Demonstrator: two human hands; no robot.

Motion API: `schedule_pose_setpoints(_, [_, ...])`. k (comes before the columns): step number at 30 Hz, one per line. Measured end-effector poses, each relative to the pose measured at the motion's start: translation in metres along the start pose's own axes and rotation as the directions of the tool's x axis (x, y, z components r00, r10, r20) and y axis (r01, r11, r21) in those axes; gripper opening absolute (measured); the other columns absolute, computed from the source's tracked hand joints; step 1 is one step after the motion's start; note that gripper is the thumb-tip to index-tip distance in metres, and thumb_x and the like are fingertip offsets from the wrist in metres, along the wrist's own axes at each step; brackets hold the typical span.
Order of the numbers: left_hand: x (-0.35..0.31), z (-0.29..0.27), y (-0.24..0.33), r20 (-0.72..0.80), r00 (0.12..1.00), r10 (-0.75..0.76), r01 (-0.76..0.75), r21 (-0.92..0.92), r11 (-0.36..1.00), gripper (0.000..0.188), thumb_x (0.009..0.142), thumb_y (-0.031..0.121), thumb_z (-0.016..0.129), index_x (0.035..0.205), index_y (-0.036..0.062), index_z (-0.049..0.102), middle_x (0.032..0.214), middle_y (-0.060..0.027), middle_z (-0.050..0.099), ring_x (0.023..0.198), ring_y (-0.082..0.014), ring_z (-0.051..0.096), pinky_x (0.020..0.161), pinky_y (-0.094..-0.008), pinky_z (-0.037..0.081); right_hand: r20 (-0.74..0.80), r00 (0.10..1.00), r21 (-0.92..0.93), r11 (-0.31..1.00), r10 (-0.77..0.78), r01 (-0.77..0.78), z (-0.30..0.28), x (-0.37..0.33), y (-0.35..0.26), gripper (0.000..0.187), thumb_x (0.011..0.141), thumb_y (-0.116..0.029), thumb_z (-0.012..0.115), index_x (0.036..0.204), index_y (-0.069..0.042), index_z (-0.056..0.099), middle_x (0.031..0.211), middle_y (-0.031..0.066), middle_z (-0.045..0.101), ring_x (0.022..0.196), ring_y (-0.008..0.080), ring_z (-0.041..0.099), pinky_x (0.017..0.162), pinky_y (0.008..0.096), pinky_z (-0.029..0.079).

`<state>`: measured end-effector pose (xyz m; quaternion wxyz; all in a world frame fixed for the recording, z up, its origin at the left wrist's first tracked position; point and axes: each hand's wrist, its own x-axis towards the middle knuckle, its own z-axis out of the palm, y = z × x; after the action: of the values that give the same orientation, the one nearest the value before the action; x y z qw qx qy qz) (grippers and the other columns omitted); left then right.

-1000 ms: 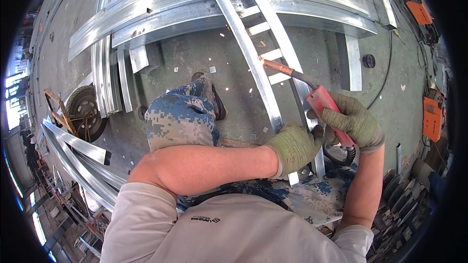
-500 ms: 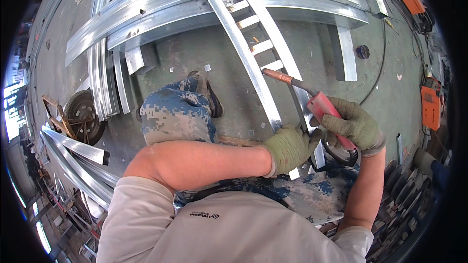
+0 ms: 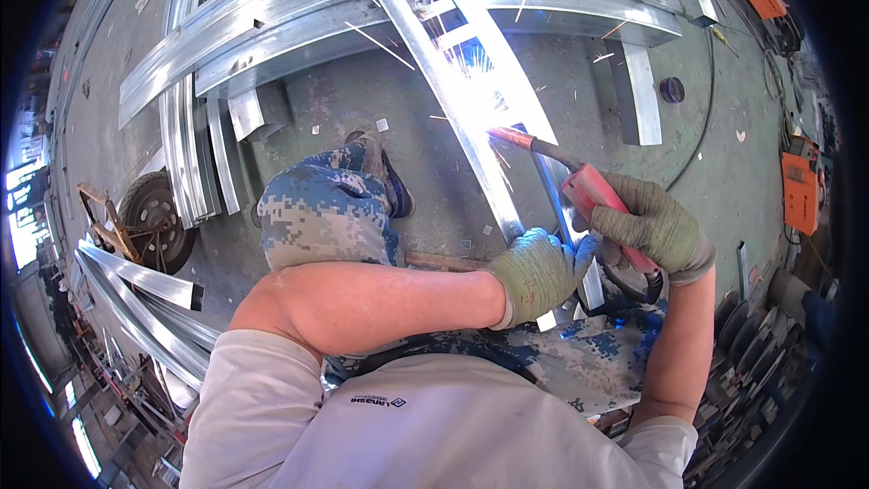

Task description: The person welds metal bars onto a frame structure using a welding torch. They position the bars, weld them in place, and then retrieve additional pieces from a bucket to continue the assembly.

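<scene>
A pair of long, shiny metal rails joined by short crosspieces forms a ladder-like metal frame point(image 3: 396, 14), slanting from the far middle toward my lap. In a green work glove, my left hand point(image 3: 539, 276) is closed around the frame's near end. My gloved right hand point(image 3: 654, 225) grips the red handle of a welding torch point(image 3: 587, 192). Its copper nozzle point(image 3: 510, 137) points left, at the left rail. A glaring white arc point(image 3: 484, 107) burns by the tip, hiding the crosspieces there, and sparks fly outward.
Large metal channels point(image 3: 308, 45) lie across the far side, under the frame. Orange machines point(image 3: 800, 190) stand at the right, with a dark cable point(image 3: 704, 140) on the floor. A wheel point(image 3: 156, 217) and loose metal profiles point(image 3: 145, 282) are at the left.
An arc has lit at the torch tip, with bright glare and sparks that were not there before. Both hands keep nearly the same place and hold.
</scene>
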<state>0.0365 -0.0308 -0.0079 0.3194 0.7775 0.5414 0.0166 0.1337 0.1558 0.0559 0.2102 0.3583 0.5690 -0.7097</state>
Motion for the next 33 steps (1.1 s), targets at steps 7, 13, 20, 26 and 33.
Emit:
schedule_pose_setpoints(7, [-0.002,-0.007,0.0,0.067,0.998,-0.006,0.005,0.013,1.0,0.119,0.066,0.028,0.096,0.156,-0.0187,0.033,0.122,-0.0245,0.069,0.107,-0.0331,0.072,0.086,-0.043,0.059,0.015,1.0,0.017,1.0,0.023,-0.024,-0.001,0.001,-0.002,0.044,0.103,-0.026,0.075,0.138,0.0,0.064,0.099,0.0032,0.074,0.066,0.0084,0.065,0.056,0.0256,0.051])
schedule_pose_setpoints(13, [-0.003,-0.004,-0.002,0.074,0.997,0.002,-0.004,0.027,1.0,0.119,0.066,0.03,0.096,0.156,-0.0174,0.034,0.123,-0.023,0.07,0.111,-0.0323,0.071,0.085,-0.0435,0.058,0.035,0.999,0.03,0.999,0.024,-0.025,0.0,-0.002,-0.002,0.046,0.104,-0.027,0.074,0.14,-0.001,0.063,0.102,0.0045,0.074,0.068,0.0083,0.065,0.057,0.0258,0.052])
schedule_pose_setpoints(20, [-0.006,-0.007,0.0,0.091,0.995,-0.041,0.044,-0.023,0.999,0.118,0.065,0.03,0.096,0.155,-0.0173,0.036,0.122,-0.0228,0.07,0.111,-0.0328,0.071,0.085,-0.0443,0.058,0.012,1.0,-0.02,1.0,0.001,-0.001,0.001,0.005,0.001,0.051,0.102,-0.03,0.076,0.141,0.0,0.063,0.102,0.0038,0.073,0.065,0.0082,0.063,0.056,0.026,0.052])
schedule_pose_setpoints(26, [-0.006,-0.001,-0.002,0.065,0.998,-0.017,0.017,-0.011,1.0,0.117,0.064,0.029,0.096,0.154,-0.0173,0.036,0.121,-0.0238,0.07,0.111,-0.0337,0.071,0.085,-0.0449,0.058,0.037,0.999,0.05,0.999,0.019,-0.021,0.004,0.005,-0.002,0.046,0.102,-0.027,0.075,0.138,0.0,0.064,0.102,0.0037,0.074,0.065,0.0084,0.064,0.056,0.0261,0.052])
schedule_pose_setpoints(33, [-0.007,-0.005,-0.002,0.129,0.991,-0.035,0.039,-0.031,0.999,0.119,0.064,0.029,0.096,0.155,-0.0176,0.035,0.123,-0.0231,0.069,0.111,-0.033,0.071,0.086,-0.0444,0.058,0.03,0.999,0.02,1.0,0.019,-0.02,0.003,0.004,0.001,0.043,0.102,-0.026,0.075,0.136,-0.001,0.065,0.102,0.0039,0.075,0.068,0.008,0.065,0.059,0.0261,0.053])
